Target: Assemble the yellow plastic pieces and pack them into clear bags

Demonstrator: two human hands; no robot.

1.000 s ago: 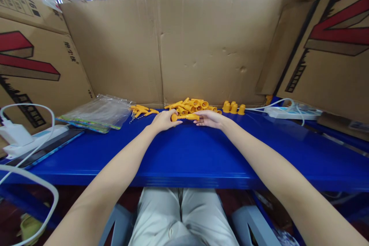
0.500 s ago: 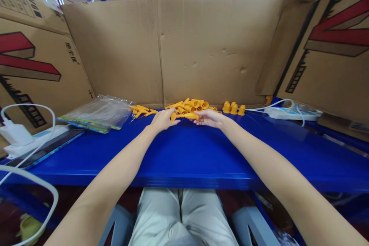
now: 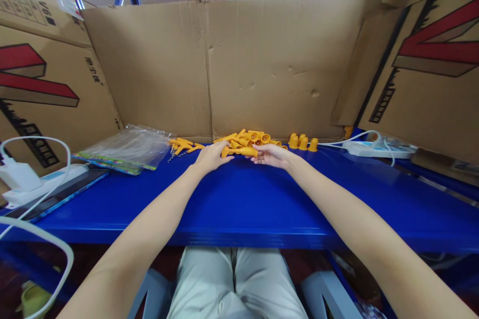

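Observation:
Both my hands reach to the far side of the blue table (image 3: 239,199). My left hand (image 3: 210,155) and my right hand (image 3: 271,154) hold one long orange plastic piece (image 3: 239,151) between them, each closed on one end. Just behind it lies a heap of several orange plastic parts (image 3: 251,137). A smaller group of orange branched parts (image 3: 184,145) lies to the left, and a few orange caps (image 3: 302,141) stand upright to the right.
Clear plastic bags (image 3: 127,148) lie at the left. A tablet (image 3: 56,194), a white charger (image 3: 17,174) and cable sit at the far left. A white power strip (image 3: 377,148) lies at the right. Cardboard walls (image 3: 269,65) close in the table.
The hands and the orange piece stay almost in place; the view has shifted down slightly.

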